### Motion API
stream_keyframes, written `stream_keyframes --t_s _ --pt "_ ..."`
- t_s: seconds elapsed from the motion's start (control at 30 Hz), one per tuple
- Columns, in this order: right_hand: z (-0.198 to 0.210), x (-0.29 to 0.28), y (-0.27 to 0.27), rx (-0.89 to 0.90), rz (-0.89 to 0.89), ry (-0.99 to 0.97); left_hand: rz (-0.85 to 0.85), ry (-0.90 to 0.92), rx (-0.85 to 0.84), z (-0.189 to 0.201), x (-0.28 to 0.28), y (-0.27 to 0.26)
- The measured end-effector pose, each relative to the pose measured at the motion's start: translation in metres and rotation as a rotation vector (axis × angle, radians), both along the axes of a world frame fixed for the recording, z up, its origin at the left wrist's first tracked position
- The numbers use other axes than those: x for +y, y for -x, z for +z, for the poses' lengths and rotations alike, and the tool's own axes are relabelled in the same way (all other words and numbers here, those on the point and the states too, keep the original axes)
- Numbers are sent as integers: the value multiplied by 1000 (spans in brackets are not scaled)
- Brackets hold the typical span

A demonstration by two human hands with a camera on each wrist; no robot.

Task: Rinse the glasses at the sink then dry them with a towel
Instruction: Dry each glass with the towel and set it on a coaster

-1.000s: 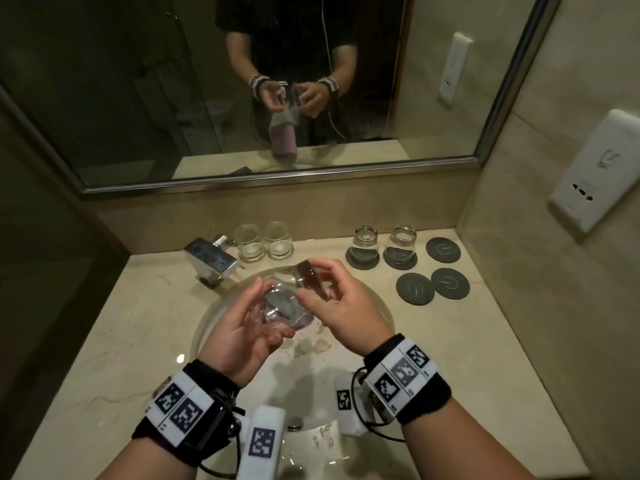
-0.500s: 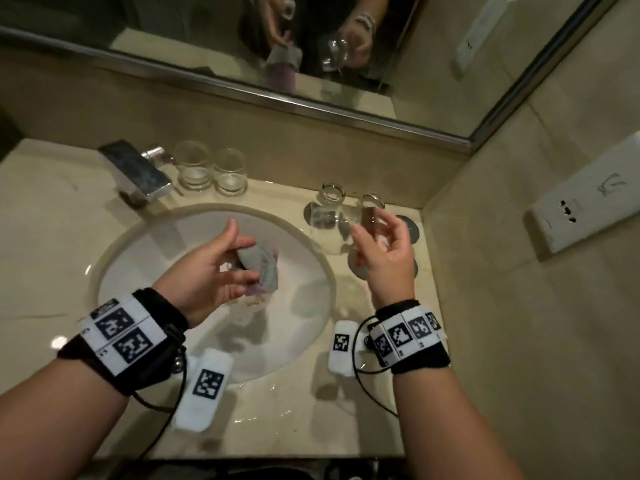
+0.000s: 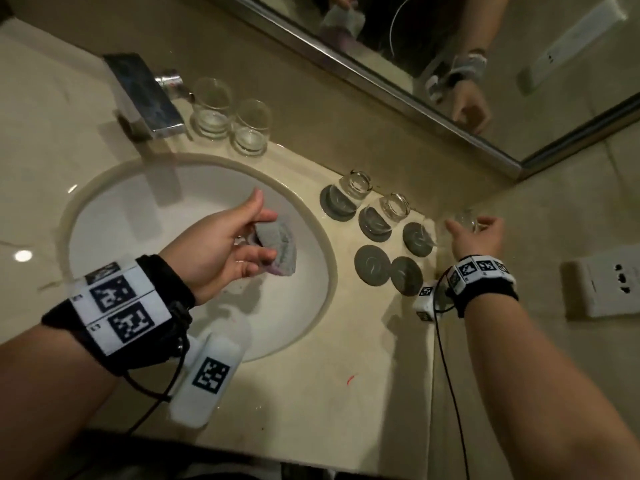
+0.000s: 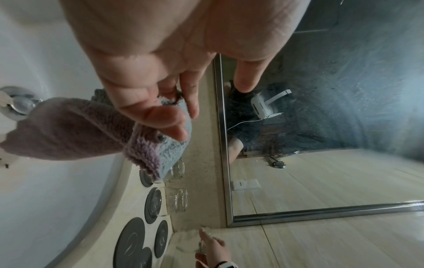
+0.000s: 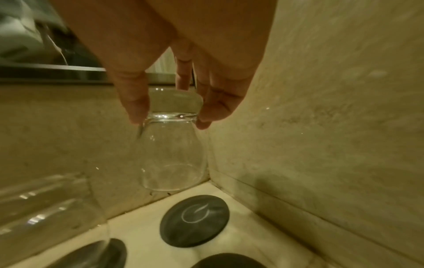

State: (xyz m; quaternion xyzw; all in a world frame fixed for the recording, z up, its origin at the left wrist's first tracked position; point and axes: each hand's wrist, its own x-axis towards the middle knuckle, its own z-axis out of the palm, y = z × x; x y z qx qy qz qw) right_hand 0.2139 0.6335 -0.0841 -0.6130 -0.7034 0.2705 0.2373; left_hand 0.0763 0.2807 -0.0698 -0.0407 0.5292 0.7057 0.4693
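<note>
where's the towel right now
The fluffy grey and purple towel is pinched in the left hand over the white sink basin, seen left of centre in the head view, left of the round dark grey coasters.

Beige marble walls (image 3: 346, 109) (dim), mirror (image 3: 450, 46)

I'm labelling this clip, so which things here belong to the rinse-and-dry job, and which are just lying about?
Part of the job:
- clear glass gripped by the right hand
- grey-and-purple fluffy towel held by the left hand
- white round sink
- chrome faucet
- dark round coasters

Lying about:
- white wall socket
- mirror
</note>
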Motion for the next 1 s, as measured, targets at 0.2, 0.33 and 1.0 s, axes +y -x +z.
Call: stream_keyframes --t_s 0.2,0.33,1.0 --pt "-30 30 13 -144 12 53 39 9 4 -12 -4 5" --pt "-48 40 19 -181 20 52 58 20 -6 -14 -7 9" --pt "30 -26 82 -37 173 -314 137 15 -15 10 -45 39"
